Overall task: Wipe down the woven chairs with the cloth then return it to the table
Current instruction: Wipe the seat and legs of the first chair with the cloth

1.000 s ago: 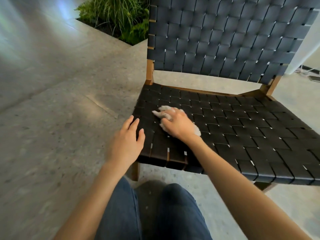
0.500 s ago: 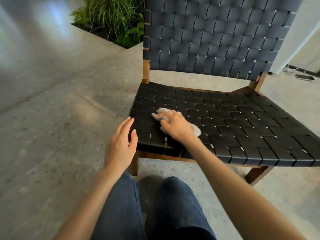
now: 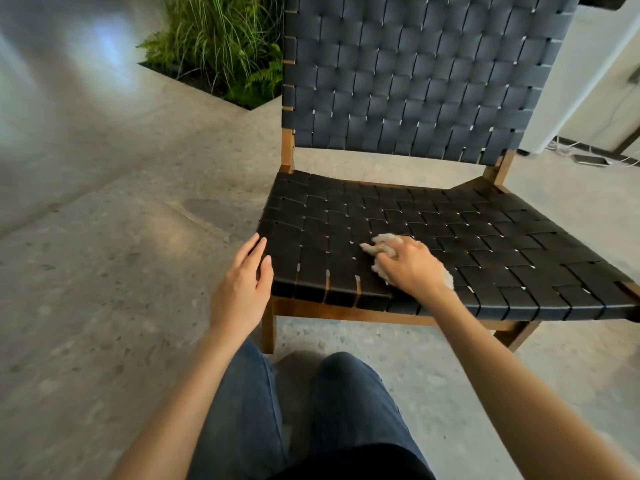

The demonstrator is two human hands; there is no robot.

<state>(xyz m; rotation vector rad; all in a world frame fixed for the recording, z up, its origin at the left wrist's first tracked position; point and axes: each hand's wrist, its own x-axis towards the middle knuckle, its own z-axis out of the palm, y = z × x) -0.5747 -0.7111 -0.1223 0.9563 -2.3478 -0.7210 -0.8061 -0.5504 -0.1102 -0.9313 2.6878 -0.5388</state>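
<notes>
A woven chair [image 3: 467,223] with black straps and a wooden frame stands in front of me, seat facing me. A crumpled off-white cloth [image 3: 382,244] lies on the seat near its front edge. My right hand [image 3: 410,265] presses down on the cloth with curled fingers gripping it; cloth shows past the fingertips and by the wrist. My left hand [image 3: 244,285] rests with straight fingers against the seat's front left corner, holding nothing.
A planter with green grasses and ferns [image 3: 225,46] sits behind the chair's left side. White cables and a power strip [image 3: 588,159] lie on the floor at the back right by a white wall [image 3: 588,81]. Grey stone floor [image 3: 104,271] spreads to the left. My legs [image 3: 311,417] are below the seat.
My right hand has slid the cloth rightward along the seat's front. The left hand stays at the seat's front left corner. The view has pulled back a little.
</notes>
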